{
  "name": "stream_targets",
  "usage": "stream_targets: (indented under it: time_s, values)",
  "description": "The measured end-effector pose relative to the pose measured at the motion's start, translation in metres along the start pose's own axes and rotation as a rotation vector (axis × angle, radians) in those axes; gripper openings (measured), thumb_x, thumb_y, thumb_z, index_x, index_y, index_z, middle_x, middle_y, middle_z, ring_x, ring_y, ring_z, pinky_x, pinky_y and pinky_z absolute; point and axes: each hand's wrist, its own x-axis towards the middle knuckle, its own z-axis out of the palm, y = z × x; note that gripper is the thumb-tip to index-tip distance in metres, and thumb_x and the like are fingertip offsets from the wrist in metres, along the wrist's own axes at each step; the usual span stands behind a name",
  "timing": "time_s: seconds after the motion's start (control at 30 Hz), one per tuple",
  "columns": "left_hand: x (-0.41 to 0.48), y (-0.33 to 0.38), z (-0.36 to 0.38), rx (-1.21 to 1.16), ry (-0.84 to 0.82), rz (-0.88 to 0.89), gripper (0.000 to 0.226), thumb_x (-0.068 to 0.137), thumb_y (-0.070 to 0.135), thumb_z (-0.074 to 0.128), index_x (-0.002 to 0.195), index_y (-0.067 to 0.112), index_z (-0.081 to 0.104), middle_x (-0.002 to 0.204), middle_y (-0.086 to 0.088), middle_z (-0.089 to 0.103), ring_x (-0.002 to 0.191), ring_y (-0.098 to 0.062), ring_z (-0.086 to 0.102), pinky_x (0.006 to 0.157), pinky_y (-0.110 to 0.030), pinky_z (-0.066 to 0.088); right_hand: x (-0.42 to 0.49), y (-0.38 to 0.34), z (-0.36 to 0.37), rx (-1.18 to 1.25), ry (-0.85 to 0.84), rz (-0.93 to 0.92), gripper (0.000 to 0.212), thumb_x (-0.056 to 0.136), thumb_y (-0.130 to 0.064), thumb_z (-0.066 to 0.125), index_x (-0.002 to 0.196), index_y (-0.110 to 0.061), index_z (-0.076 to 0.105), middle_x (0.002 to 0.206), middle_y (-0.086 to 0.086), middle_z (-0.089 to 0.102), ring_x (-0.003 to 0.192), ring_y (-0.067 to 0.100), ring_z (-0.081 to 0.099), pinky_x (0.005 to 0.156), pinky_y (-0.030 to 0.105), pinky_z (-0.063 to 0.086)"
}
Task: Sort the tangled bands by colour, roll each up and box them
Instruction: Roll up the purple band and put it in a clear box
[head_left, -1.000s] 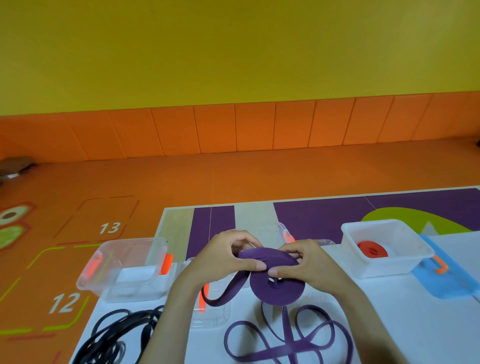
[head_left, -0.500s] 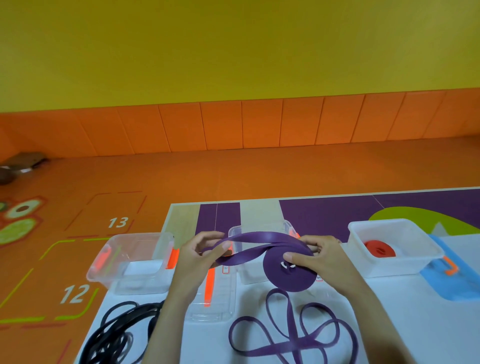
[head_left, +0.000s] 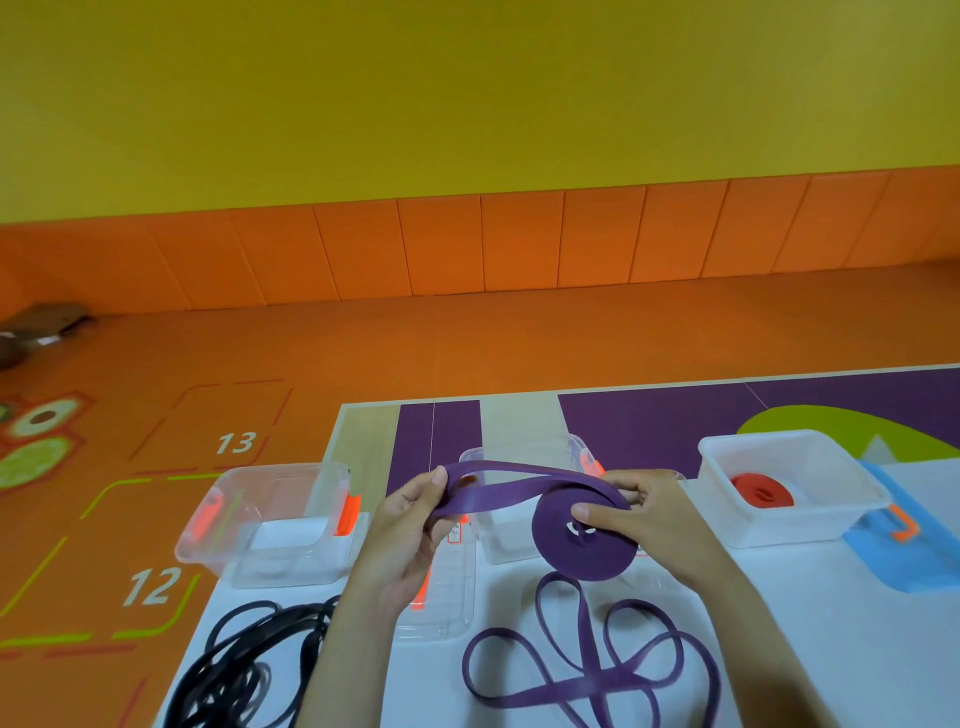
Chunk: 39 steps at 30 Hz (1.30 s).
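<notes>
My right hand (head_left: 647, 517) pinches a flat roll of purple band (head_left: 582, 545) held above the table, thumb across its face. The loose end of that purple band (head_left: 498, 493) stretches left to my left hand (head_left: 413, 519), whose fingers curl round the strap. A second purple band (head_left: 592, 675) lies in loose loops on the white table under my hands. Tangled black bands (head_left: 244, 670) lie at the lower left. A rolled red band (head_left: 761, 491) sits inside the white box (head_left: 852, 514) on the right.
An empty clear box (head_left: 270, 535) with orange clips stands at the left table edge. Another clear box (head_left: 519, 457) stands behind my hands, and a clear lid (head_left: 447, 597) lies flat under my left wrist. Orange floor lies beyond the table's left edge.
My left hand has drawn the free end of the purple band out to the left, away from the roll. The roll in my right hand has stayed near the same place.
</notes>
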Motion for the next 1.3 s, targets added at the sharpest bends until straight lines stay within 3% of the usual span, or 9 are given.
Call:
stream_targets:
  time_s: [0.1,0.2,0.43,0.6,0.7,0.9,1.03,1.13,1.3]
  values:
    - [0.002,0.002,-0.002,-0.165,-0.001,0.005,0.031,0.098,0.016,0.060,0.126,0.007,0.070,0.121,-0.019,0.076,0.101,-0.025,0.078,0.082,-0.026,0.064,0.000,0.000,0.003,0.005,-0.015,0.011,0.014,0.083,-0.023,0.088,0.096,-0.019,0.082,0.091,0.006,0.081,0.085,0.030,0.078,0.078,0.042,0.063]
    - [0.005,0.000,-0.006,-0.276,-0.008,-0.007,0.039,0.094,0.018,0.061,0.130,0.006,0.068,0.125,-0.017,0.075,0.110,-0.026,0.076,0.079,-0.024,0.065,0.001,0.001,0.008,-0.003,-0.022,0.022,0.011,0.084,-0.022,0.088,0.093,-0.025,0.083,0.091,0.005,0.081,0.084,0.029,0.078,0.077,0.042,0.062]
    - [0.002,-0.001,-0.004,-0.467,0.147,-0.129,0.030,0.101,0.028,0.061,0.115,0.002,0.067,0.091,-0.018,0.079,0.072,-0.015,0.079,0.059,-0.020,0.063,0.002,0.002,0.014,-0.003,-0.040,0.025,0.012,0.081,-0.021,0.090,0.091,-0.024,0.082,0.087,0.003,0.080,0.081,0.024,0.077,0.071,0.029,0.059]
    - [-0.002,0.008,-0.013,-0.272,0.049,-0.163,0.031,0.103,0.026,0.058,0.118,0.005,0.074,0.101,-0.013,0.079,0.065,-0.014,0.076,0.053,-0.022,0.062,0.000,0.003,0.020,0.020,-0.061,0.021,0.010,0.083,-0.021,0.088,0.090,-0.025,0.082,0.086,0.002,0.080,0.077,0.019,0.076,0.068,0.024,0.056]
    - [-0.001,0.013,-0.017,-0.123,-0.005,-0.174,0.034,0.104,0.031,0.056,0.126,0.009,0.071,0.091,-0.009,0.076,0.062,-0.014,0.070,0.054,-0.024,0.060,-0.002,0.005,0.022,-0.007,-0.071,0.016,0.010,0.084,-0.021,0.088,0.092,-0.021,0.082,0.085,0.002,0.080,0.075,0.018,0.075,0.067,0.023,0.055]
    - [-0.002,0.017,-0.025,0.057,-0.086,-0.064,0.036,0.105,0.028,0.055,0.132,0.006,0.067,0.078,-0.006,0.061,0.066,-0.015,0.054,0.078,-0.034,0.053,-0.002,0.004,0.017,-0.021,-0.041,0.019,0.010,0.084,-0.023,0.088,0.091,-0.025,0.083,0.088,0.003,0.081,0.082,0.027,0.077,0.073,0.034,0.060]
    - [-0.003,0.020,-0.031,0.388,-0.115,0.082,0.032,0.092,0.021,0.076,0.124,0.017,0.072,0.092,-0.005,0.073,0.088,-0.020,0.069,0.096,-0.040,0.057,-0.002,0.002,0.016,-0.036,-0.041,0.015,0.009,0.083,-0.028,0.088,0.090,-0.028,0.082,0.088,0.004,0.081,0.082,0.026,0.077,0.073,0.036,0.059]
    - [-0.001,0.019,-0.037,0.513,-0.098,0.150,0.028,0.093,0.013,0.078,0.120,0.021,0.076,0.107,-0.009,0.079,0.103,-0.026,0.076,0.096,-0.039,0.060,-0.003,0.002,0.013,-0.005,-0.029,0.017,0.012,0.082,-0.028,0.088,0.092,-0.024,0.082,0.090,0.006,0.081,0.086,0.031,0.077,0.078,0.042,0.061]
    - [-0.001,0.017,-0.044,0.528,-0.122,0.225,0.026,0.089,0.012,0.080,0.114,0.016,0.080,0.110,-0.012,0.080,0.107,-0.030,0.076,0.094,-0.044,0.062,-0.004,0.002,0.007,0.079,-0.006,0.045,0.023,0.076,-0.027,0.087,0.096,-0.017,0.083,0.093,0.010,0.081,0.087,0.032,0.078,0.078,0.037,0.063]
